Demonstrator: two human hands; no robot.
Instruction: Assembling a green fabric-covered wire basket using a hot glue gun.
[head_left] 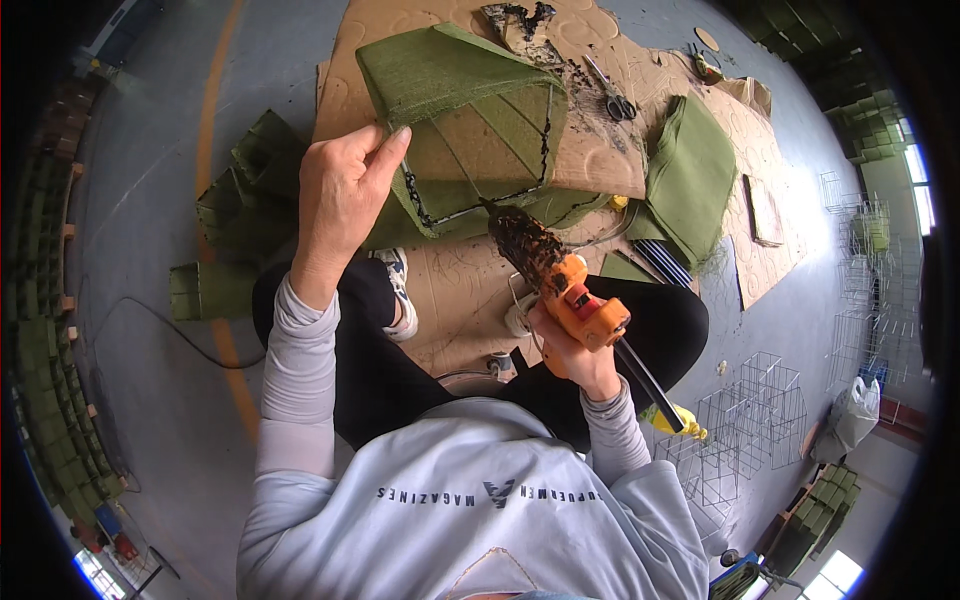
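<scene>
My left hand (345,205) pinches the left rim of a green fabric-covered wire frame (430,75), an open, many-sided shape tilted in front of me. Thin wires run across its inside, and black glue lines the near and right edges of its opening. In my right hand (575,355) is an orange hot glue gun (585,305), gripped by the handle. Dark residue coats its barrel, and a black glue stick sticks out of its back end. The nozzle points at the frame's near edge, at or very close to the glue line.
Cardboard (620,160) with black smears bears scissors (615,100) and stacked green fabric pieces (690,170). Green covered boxes (245,210) lie on the floor at left. Bare wire frames (750,410) stand at lower right. A cable (190,345) crosses the floor at left.
</scene>
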